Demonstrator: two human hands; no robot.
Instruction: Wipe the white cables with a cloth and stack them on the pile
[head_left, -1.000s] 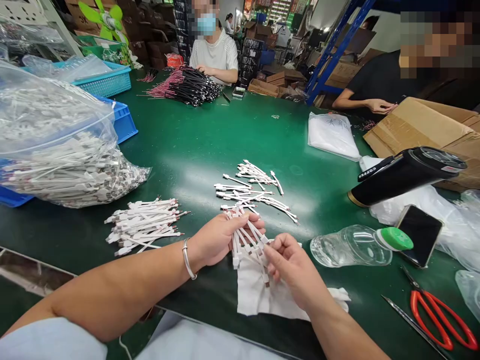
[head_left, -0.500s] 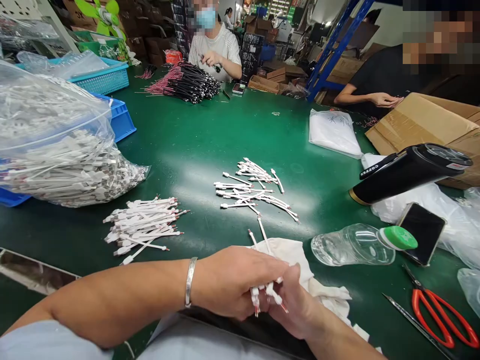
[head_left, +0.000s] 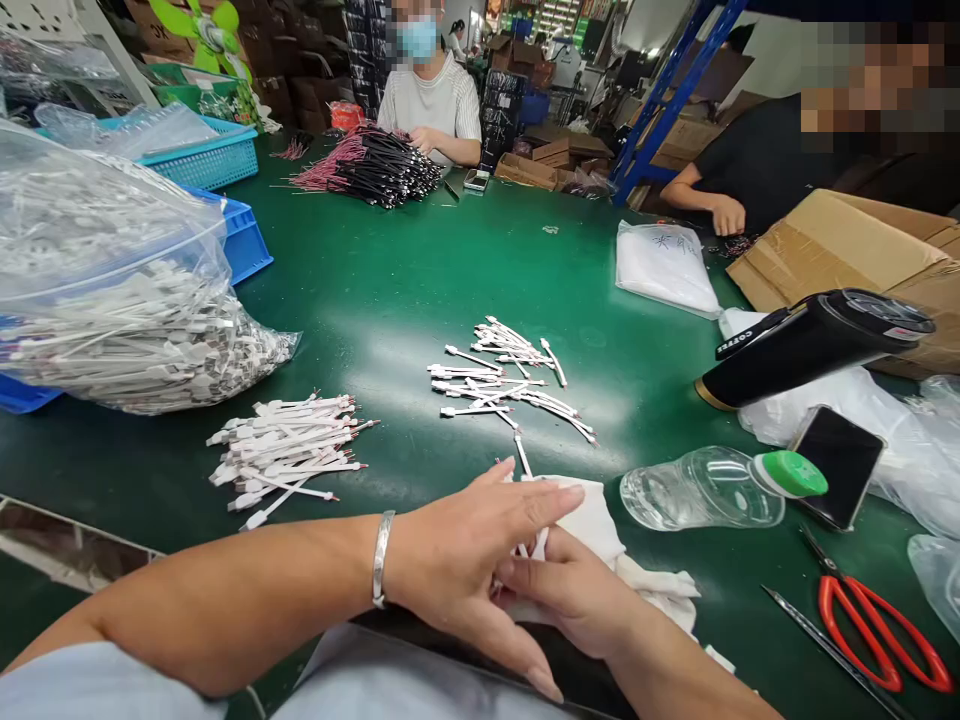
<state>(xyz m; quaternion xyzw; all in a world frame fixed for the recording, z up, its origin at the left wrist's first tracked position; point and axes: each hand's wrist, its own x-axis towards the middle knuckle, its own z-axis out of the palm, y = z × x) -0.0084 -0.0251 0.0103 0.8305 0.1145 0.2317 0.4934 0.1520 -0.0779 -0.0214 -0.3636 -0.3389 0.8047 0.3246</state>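
My left hand (head_left: pixel 465 555), with a silver bangle at its wrist, is open with fingers and thumb spread. It lies against my right hand (head_left: pixel 581 590), whose fingers are closed round a few short white cables (head_left: pixel 539 546). My left hand hides much of those cables. Just beyond, loose white cables with reddish wire tips form a scattered group (head_left: pixel 487 388) on the green table (head_left: pixel 420 270). A denser pile of white cables (head_left: pixel 289 450) lies to the left. A white cloth (head_left: pixel 592 515) sits under and behind my right hand.
At right are a clear bottle (head_left: pixel 705 490), black tumbler (head_left: pixel 817 345), phone (head_left: pixel 844 465), tweezers (head_left: pixel 821 640) and red-handled scissors (head_left: pixel 877 625). A bulging bag of cables (head_left: pixel 142 300) stands left. Two people sit across the table, one near black-and-pink wires (head_left: pixel 367 170).
My left hand has opened and its fingers have spread; before, both hands were closed together round the white cables. My right hand keeps the cables. Both people across the table have moved their hands.
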